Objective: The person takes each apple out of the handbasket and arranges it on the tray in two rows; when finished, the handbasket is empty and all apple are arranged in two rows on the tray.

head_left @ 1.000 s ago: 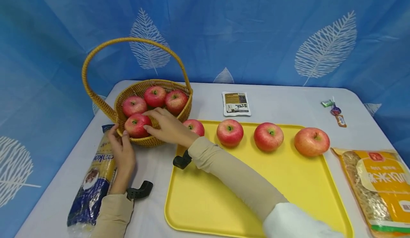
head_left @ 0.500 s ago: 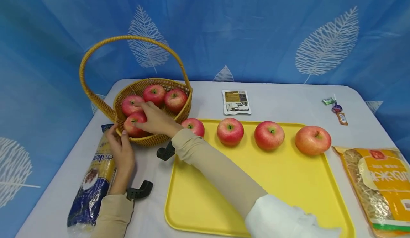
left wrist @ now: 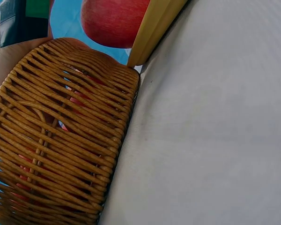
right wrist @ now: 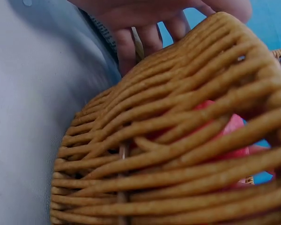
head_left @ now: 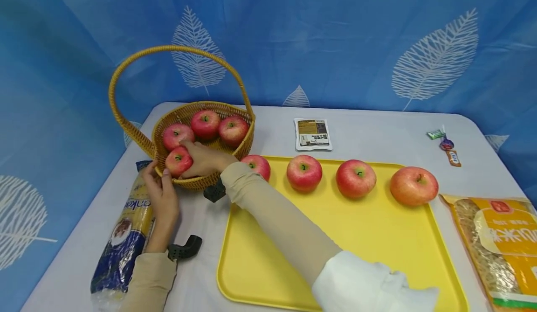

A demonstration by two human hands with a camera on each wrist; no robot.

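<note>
1. Left hand [head_left: 161, 195] rests relaxed against the wicker basket [head_left: 235, 151] wall; fingertips partly hidden, holds nothing.
2. Right hand [head_left: 205, 159] curls round the front apple [head_left: 177, 161] inside the basket, covering part of it.
3. Wrist views show only close woven cane, red glimpsed through gaps.
4. Smooth yellow tray [head_left: 293, 256] carries four apples, leftmost half hidden by the sleeve.
</note>
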